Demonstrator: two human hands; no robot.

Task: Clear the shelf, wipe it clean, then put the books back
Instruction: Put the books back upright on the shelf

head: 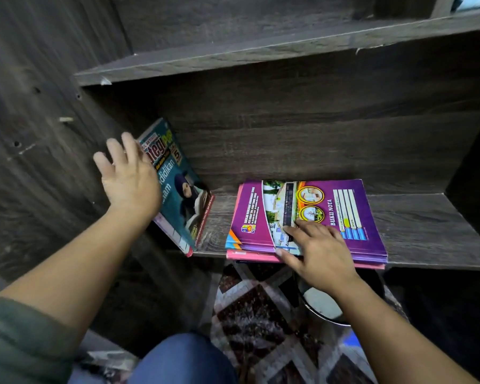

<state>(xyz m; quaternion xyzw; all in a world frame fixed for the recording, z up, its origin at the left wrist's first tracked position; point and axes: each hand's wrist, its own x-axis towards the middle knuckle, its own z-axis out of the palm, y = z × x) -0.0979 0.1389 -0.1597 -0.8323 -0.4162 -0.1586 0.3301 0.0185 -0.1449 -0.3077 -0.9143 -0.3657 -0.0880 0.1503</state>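
Observation:
A teal book [181, 189] leans against the left wall of the dark wooden shelf [416, 231]. My left hand [128, 176] lies flat against its cover with straight fingers, holding it up against the wall. A flat stack of purple notebooks [344, 214] on a pink one rests on the shelf board, overhanging its front edge. My right hand [319, 250] rests on top of the stack, fingers spread, thumb at the front edge of the stack.
Another shelf board [261, 56] runs above. Below the shelf a patterned rug [261, 314] covers the floor, with a round dark bowl [324, 306] under my right wrist. My blue-clad knee [183, 358] is at the bottom.

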